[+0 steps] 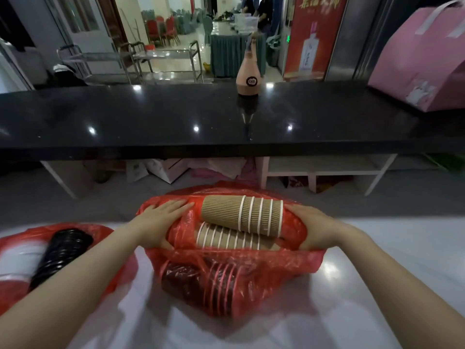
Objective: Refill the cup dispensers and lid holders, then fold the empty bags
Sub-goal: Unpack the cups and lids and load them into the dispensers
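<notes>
A red bag (234,268) lies on the white bench (377,285), its mouth spread between the hands. The left hand (157,224) rests flat on the bag's left lip; the right hand (310,227) grips the right lip. Between them lie two stacks of brown ribbed cups (242,215), long axes running left to right, the upper stack's open end just beside the right hand. A second red bag (30,250) holds black lids (60,255) at far left.
</notes>
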Demonstrator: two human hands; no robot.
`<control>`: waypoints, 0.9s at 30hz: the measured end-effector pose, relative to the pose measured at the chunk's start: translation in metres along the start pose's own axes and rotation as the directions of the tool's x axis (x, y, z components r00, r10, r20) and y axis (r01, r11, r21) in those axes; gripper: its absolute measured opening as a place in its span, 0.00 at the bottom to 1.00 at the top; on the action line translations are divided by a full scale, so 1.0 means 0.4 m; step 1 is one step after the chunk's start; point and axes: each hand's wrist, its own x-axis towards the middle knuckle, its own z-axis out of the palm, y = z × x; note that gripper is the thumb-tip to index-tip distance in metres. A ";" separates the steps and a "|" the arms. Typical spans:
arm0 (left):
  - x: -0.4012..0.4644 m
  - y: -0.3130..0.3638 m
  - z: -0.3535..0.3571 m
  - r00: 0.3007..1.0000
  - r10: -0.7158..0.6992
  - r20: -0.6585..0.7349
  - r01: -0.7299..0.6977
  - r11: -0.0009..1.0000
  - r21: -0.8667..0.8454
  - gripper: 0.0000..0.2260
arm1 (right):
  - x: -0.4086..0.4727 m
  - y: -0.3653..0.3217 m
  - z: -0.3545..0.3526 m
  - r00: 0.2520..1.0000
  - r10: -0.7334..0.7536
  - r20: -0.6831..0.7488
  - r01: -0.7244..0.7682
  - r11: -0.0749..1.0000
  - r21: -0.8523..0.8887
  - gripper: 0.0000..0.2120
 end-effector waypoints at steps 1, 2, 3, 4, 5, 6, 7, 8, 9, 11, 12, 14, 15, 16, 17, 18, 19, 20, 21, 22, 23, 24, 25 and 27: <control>0.000 0.000 0.000 1.000 0.000 -0.009 0.000 0.999 -0.033 0.58 | 0.004 0.008 0.004 1.000 -0.007 -0.002 0.007 0.998 0.055 0.54; -0.002 0.001 0.001 1.000 0.003 -0.021 -0.004 0.998 -0.061 0.57 | 0.006 0.011 0.008 1.000 -0.010 -0.013 0.011 0.994 0.111 0.52; -0.004 0.003 0.001 0.999 0.009 -0.040 -0.012 0.996 -0.086 0.55 | 0.006 0.013 0.014 0.999 -0.010 -0.034 0.016 0.985 0.172 0.51; -0.009 0.008 0.003 0.998 0.016 -0.067 -0.024 0.994 -0.109 0.53 | 0.004 0.013 0.020 0.998 -0.006 -0.056 0.019 0.971 0.239 0.49; -0.016 0.016 0.005 0.995 0.023 -0.099 -0.036 0.991 -0.130 0.50 | -0.002 0.011 0.024 0.997 -0.005 -0.074 0.029 0.947 0.319 0.47; -0.025 0.026 0.005 0.990 0.027 -0.135 -0.048 0.987 -0.155 0.48 | -0.011 0.007 0.023 0.996 -0.005 -0.086 0.040 0.912 0.409 0.45; -0.036 0.036 0.007 0.985 0.030 -0.171 -0.063 0.980 -0.191 0.46 | -0.025 -0.001 0.019 0.995 -0.003 -0.096 0.051 0.864 0.500 0.42; -0.049 0.046 0.006 0.979 0.030 -0.200 -0.080 0.966 -0.245 0.46 | -0.040 -0.010 0.015 0.994 -0.001 -0.109 0.062 0.827 0.559 0.40; -0.063 0.056 0.004 0.977 0.021 -0.213 -0.090 0.944 -0.318 0.46 | -0.055 -0.020 0.012 0.988 0.007 -0.153 0.077 0.840 0.537 0.38; -0.096 0.073 -0.004 0.981 -0.002 -0.192 -0.092 0.872 -0.481 0.47 | -0.080 -0.051 0.007 0.929 0.023 -0.371 0.087 0.957 0.278 0.37; -0.112 0.080 -0.009 0.983 -0.007 -0.183 -0.096 0.834 -0.544 0.48 | -0.091 -0.076 0.003 0.862 -0.017 -0.506 0.098 0.986 0.135 0.36; -0.140 0.094 -0.021 0.980 -0.011 -0.198 -0.116 0.779 -0.616 0.46 | -0.101 -0.135 -0.009 0.769 -0.112 -0.629 0.153 0.988 0.010 0.34; -0.160 0.100 -0.029 0.978 -0.010 -0.210 -0.128 0.763 -0.633 0.44 | -0.100 -0.167 -0.011 0.771 -0.152 -0.618 0.179 0.984 -0.019 0.35; -0.172 0.108 -0.037 0.975 -0.006 -0.222 -0.141 0.758 -0.637 0.41 | -0.091 -0.190 -0.009 0.801 -0.175 -0.573 0.187 0.982 -0.038 0.36; -0.179 0.117 -0.043 0.972 -0.003 -0.237 -0.150 0.763 -0.628 0.38 | -0.078 -0.204 -0.004 0.844 -0.172 -0.508 0.168 0.984 -0.055 0.38; -0.193 0.123 -0.045 0.968 -0.004 -0.252 -0.155 0.780 -0.606 0.36 | -0.067 -0.219 0.006 0.883 -0.154 -0.444 0.133 0.988 -0.079 0.41; -0.210 0.127 -0.043 0.966 0.000 -0.260 -0.155 0.803 -0.575 0.34 | -0.060 -0.232 0.019 0.905 -0.128 -0.406 0.095 0.990 -0.100 0.43; -0.226 0.129 -0.036 0.967 0.011 -0.256 -0.151 0.831 -0.535 0.33 | -0.054 -0.240 0.030 0.910 -0.100 -0.403 0.058 0.992 -0.116 0.44; -0.241 0.130 -0.025 0.971 0.030 -0.239 -0.145 0.865 -0.481 0.33 | -0.052 -0.246 0.039 0.902 -0.077 -0.426 0.024 0.991 -0.130 0.45; -0.254 0.131 -0.010 0.976 0.048 -0.211 -0.133 0.901 -0.413 0.34 | -0.053 -0.251 0.045 0.886 -0.065 -0.460 -0.001 0.990 -0.143 0.45; -0.266 0.132 0.008 0.982 0.059 -0.181 -0.120 0.931 -0.344 0.34 | -0.057 -0.255 0.048 0.869 -0.063 -0.491 -0.017 0.987 -0.158 0.43; -0.277 0.132 0.027 0.984 0.061 -0.165 -0.108 0.949 -0.297 0.34 | -0.063 -0.260 0.049 0.852 -0.070 -0.518 -0.022 0.985 -0.171 0.42; -0.288 0.132 0.043 0.984 0.052 -0.171 -0.101 0.953 -0.286 0.33 | -0.072 -0.265 0.052 0.834 -0.078 -0.546 -0.020 0.985 -0.172 0.40; -0.311 0.134 0.063 0.971 0.007 -0.239 -0.095 0.928 -0.361 0.32 | -0.097 -0.278 0.060 0.783 -0.077 -0.617 0.000 0.992 -0.124 0.38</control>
